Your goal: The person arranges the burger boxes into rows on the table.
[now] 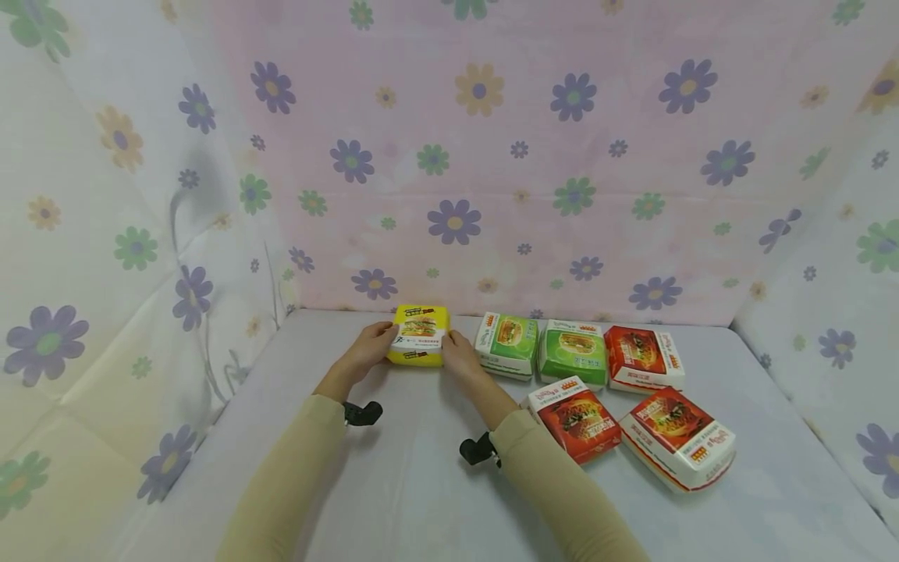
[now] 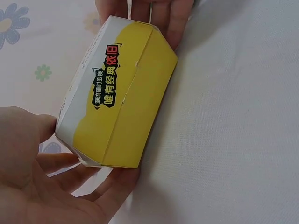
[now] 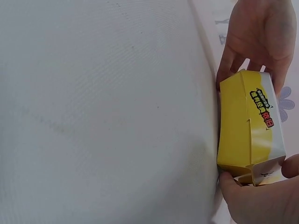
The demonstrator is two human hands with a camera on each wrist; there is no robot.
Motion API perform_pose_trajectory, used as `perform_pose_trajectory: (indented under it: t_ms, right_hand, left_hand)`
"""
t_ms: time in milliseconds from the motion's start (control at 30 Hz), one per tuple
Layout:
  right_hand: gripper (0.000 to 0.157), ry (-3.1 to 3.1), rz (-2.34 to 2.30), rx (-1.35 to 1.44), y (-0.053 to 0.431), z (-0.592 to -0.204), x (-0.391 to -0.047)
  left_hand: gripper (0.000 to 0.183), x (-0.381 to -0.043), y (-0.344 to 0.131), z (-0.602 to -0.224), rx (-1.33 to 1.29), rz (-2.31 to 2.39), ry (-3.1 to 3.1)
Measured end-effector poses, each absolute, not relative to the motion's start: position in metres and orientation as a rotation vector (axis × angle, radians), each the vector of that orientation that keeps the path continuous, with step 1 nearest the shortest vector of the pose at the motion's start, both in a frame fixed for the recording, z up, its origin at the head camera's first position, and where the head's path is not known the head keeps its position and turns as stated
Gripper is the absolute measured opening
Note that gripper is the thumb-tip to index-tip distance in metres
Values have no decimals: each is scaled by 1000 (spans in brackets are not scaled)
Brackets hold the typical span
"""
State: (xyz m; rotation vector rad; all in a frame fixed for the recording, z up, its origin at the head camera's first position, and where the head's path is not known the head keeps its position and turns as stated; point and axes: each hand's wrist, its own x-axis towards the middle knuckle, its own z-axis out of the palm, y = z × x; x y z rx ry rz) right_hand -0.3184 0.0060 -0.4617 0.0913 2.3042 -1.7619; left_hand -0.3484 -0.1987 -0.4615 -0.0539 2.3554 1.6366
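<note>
A yellow and white burger box (image 1: pixel 420 337) stands near the back of the table, left of the other boxes in the head view. My left hand (image 1: pixel 368 349) grips its left side, and my right hand (image 1: pixel 460 357) holds the opposite side. In the left wrist view, the thumb and curled fingers of that hand wrap round one end of the box (image 2: pixel 117 98). Seen from the right wrist, the lidded box (image 3: pixel 245 121) sits between both hands, its lower edge close over the cloth. The far ends of some fingers are hidden behind it.
Right of my hands, two green and white burger boxes (image 1: pixel 507 346) and a red one (image 1: pixel 642 357) form a row. Two more red boxes, one angled (image 1: pixel 576 419) by my right forearm and another (image 1: pixel 677 437), lie nearer. A flowered cloth wall (image 1: pixel 506 179) rises behind the table.
</note>
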Motion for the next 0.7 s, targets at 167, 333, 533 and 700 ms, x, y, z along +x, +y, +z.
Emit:
perform_pose_trajectory:
  t_ms: [167,333,533,700]
  right_hand:
    - [59,2284,-1795,82,6,-463,-320]
    - [59,2248,-1813,78,7,-465,-321]
    - [59,2231,-1815,65,6,-471,-322]
    - [59,2220,-1833,76,5,-473,-322]
  left_hand:
    - [62,-349,-198,-461,-58,1619,2378]
    - [61,-349,-199,-462,-51,1599,2388]
    - [61,-348,-200,-462,-81,1595,2356]
    - [65,-349,-201,-463,-111,1602,2327]
